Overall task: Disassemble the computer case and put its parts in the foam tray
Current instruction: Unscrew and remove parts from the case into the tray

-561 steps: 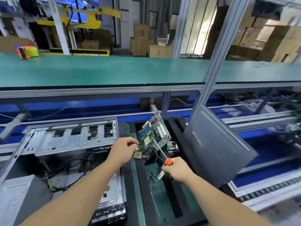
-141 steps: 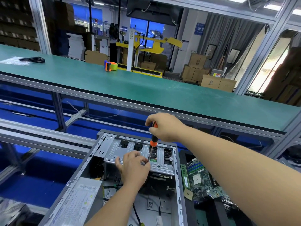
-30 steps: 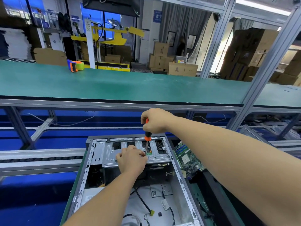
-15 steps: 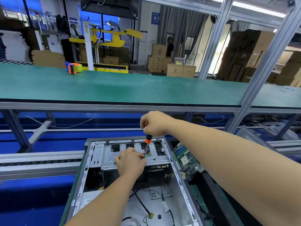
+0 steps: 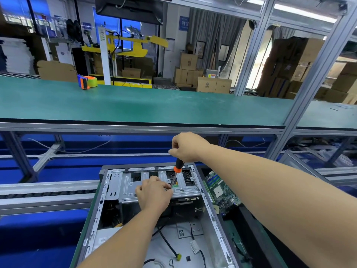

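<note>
Your right hand (image 5: 186, 147) grips the orange-and-black-handled screwdriver (image 5: 177, 169), tip down on the silver metal drive cage (image 5: 127, 185) of the open grey computer case (image 5: 210, 215), lower centre. Your left hand (image 5: 153, 192) pinches at the tip. Green motherboard (image 5: 220, 191) lies in the black foam tray (image 5: 249, 227), right.

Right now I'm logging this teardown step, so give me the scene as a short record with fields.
tool: screwdriver, upright, tip down at the drive cage
right hand: grips the screwdriver handle from above
left hand: on the cage, fingers at the shaft's tip
computer case: open, cables inside
motherboard: out of the case, lying to its right
tape dispenser: on the green bench
</note>
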